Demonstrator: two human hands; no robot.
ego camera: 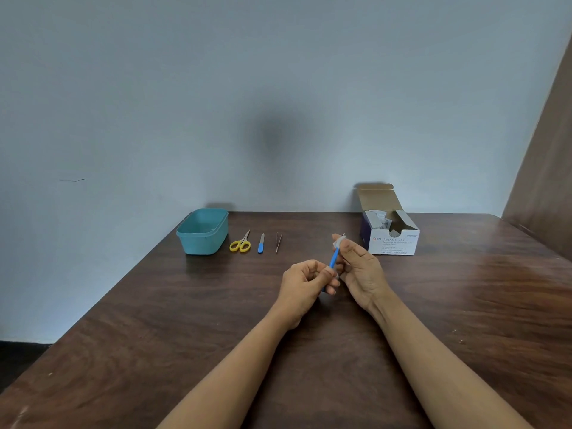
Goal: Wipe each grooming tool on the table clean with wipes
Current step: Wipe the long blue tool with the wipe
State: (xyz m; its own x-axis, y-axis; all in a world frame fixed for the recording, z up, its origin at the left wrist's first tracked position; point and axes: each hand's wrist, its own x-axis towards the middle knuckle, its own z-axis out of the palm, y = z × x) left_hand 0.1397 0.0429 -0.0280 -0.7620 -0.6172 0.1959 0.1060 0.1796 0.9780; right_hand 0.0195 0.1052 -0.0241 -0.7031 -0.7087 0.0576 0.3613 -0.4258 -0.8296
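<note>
My left grip (306,281) is curled round the lower end of a blue-handled tool (333,260), thumb and fingers pinching it so that it slants up and away from me above the table (173,305). My right grip (360,264) pinches a white wipe (338,242) round the tool's upper end. The tip is hidden inside the wipe and I cannot tell what kind of tool it is. Both grips hover over the middle of the table, close together, the right a little farther from me than the left. Beyond them lies a row along the far edge: a teal tub (202,232) on the left, then yellow-handled scissors (240,244), a nail file with a blue handle (261,244) and thin tweezers (278,243) - each lying flat and apart from its neighbour. To the right of my hands stands a white box of alcohol swabs (390,236), its lid flap standing open, with packets showing inside.
</note>
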